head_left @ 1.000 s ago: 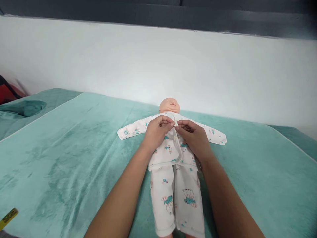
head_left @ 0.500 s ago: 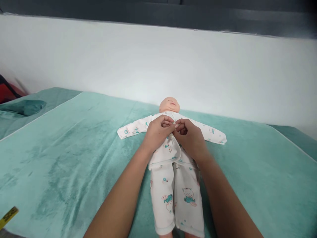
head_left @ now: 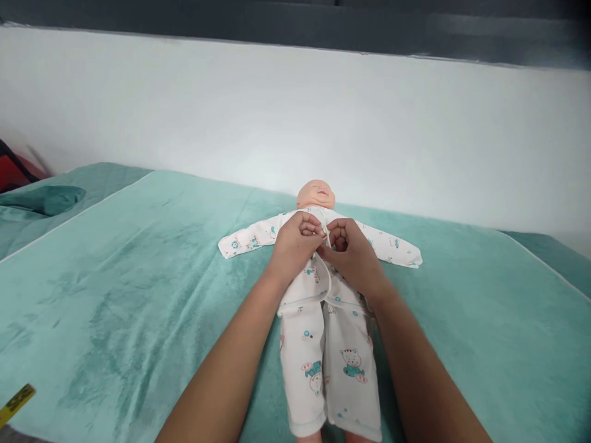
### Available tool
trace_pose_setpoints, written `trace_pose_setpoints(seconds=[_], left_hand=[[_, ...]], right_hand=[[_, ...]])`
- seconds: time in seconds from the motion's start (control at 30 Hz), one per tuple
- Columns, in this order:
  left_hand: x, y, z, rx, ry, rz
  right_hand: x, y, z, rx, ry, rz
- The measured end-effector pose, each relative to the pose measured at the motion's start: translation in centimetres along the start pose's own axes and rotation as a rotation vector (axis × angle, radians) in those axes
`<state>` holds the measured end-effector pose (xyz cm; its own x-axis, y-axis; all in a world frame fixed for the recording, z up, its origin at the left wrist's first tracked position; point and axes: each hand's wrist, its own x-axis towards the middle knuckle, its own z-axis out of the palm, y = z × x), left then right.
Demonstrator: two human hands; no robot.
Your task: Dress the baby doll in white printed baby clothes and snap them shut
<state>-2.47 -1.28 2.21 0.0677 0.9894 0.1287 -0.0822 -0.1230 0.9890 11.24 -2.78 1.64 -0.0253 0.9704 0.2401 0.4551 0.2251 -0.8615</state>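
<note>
Left hand [head_left: 295,243] pinches the shirt [head_left: 300,292] by its front edge at the chest of the doll [head_left: 316,195], which lies face up on the green sheet [head_left: 152,295], trousers [head_left: 305,354] on, head near the wall [head_left: 295,117]. Right hand [head_left: 354,253], just beside, pinches the front edge too, fingers curled.

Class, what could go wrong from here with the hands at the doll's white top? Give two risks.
The left hand and right hand crowd together at the front of the white top, so their fingertips might get in each other's way. The curved front edge below them could crease or shift if either hand tugs unevenly.
</note>
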Motion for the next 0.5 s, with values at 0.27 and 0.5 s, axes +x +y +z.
trace_pose_setpoints(seconds=[0.27,0.5], left_hand=[[-0.23,0.31,-0.02,0.116,0.041,0.034],[-0.54,0.35,0.47,0.255,0.022,0.024]], right_hand=[[-0.07,0.03,-0.26,0.065,-0.036,0.020],[-0.02,0.18,-0.24,0.068,-0.042,0.027]])
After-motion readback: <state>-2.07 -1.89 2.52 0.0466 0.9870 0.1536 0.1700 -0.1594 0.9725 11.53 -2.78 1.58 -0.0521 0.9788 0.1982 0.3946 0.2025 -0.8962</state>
